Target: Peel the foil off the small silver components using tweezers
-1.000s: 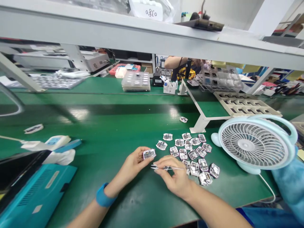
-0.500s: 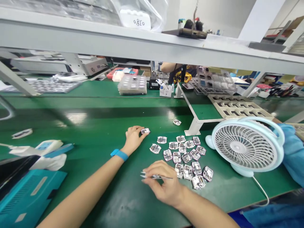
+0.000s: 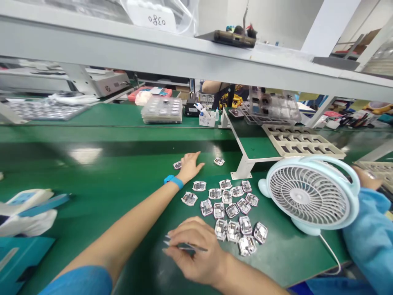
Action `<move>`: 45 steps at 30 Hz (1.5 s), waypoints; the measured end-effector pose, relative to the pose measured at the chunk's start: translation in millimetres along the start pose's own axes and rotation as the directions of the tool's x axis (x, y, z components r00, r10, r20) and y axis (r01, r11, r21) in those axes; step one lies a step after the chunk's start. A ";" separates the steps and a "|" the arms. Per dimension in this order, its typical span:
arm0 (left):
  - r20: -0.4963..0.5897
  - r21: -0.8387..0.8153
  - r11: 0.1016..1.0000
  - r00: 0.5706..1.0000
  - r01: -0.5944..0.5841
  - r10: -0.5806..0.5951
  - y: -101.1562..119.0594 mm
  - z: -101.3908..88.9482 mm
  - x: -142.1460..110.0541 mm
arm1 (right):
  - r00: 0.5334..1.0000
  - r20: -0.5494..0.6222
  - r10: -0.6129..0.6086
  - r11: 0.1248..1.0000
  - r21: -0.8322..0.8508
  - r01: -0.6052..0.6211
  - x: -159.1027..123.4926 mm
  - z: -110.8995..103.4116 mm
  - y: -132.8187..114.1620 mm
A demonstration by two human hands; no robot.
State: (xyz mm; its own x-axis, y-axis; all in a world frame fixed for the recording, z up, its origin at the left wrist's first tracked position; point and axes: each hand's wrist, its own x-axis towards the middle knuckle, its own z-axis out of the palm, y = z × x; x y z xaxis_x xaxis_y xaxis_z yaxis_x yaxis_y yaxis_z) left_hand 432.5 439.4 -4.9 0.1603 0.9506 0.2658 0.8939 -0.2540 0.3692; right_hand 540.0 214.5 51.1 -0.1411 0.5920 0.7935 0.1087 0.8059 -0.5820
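Green bench point(image 3: 92, 184) runs across the frame beneath a grey metal shelf point(image 3: 129, 45), and a pale blue desk fan point(image 3: 308, 196) stands at right, its white cable trailing toward the lower right. Farther off, a beige tray point(image 3: 302, 141) and stacked clear trays point(image 3: 161, 110) sit on the bench, and a co-worker's arm point(image 3: 215, 87) shows upper centre. Another person's hand point(image 3: 365, 178) lies past the fan. The left hand point(image 3: 190, 168) rests on the bench, fingers point(image 3: 194, 155) spread apart, just beside a small silvery component point(image 3: 177, 165). The right hand point(image 3: 196, 252) has its fingers point(image 3: 184, 231) closed on steel tweezers point(image 3: 187, 246), near a cluster of similar components point(image 3: 233, 231) at lower centre.
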 end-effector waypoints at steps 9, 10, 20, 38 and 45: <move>0.190 -0.147 0.987 0.978 -0.060 0.088 38.5 24.9 35.7 | 1.000 0.011 0.004 1.000 0.001 -0.004 -0.4 -0.1 4.0; 0.196 -0.168 0.985 0.977 -0.047 0.080 39.4 24.6 35.7 | 1.000 0.014 0.009 1.000 0.008 -0.009 -0.4 -0.1 3.6; 0.124 -0.537 0.837 0.991 0.104 -0.043 37.1 -2.7 -4.5 | 0.990 -0.130 0.054 0.998 0.049 -0.048 -15.2 19.5 11.2; 0.462 -0.854 0.167 0.866 0.492 -0.189 -4.0 -92.8 -195.9 | 0.910 -0.070 0.409 0.909 0.117 -0.400 -14.1 -6.4 27.8; 0.465 -0.863 0.159 0.877 0.480 -0.123 2.2 -100.3 -208.7 | 0.867 0.087 0.491 0.852 0.158 -0.499 -16.2 -1.2 29.3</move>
State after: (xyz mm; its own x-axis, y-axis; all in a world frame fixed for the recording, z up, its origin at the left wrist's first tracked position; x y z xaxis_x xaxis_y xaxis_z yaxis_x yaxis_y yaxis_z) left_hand 359.0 222.6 29.7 0.2253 0.9476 -0.2264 -0.1421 0.2619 0.9546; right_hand 546.6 228.4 21.4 -0.1549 0.9092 0.3864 0.0073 0.3921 -0.9199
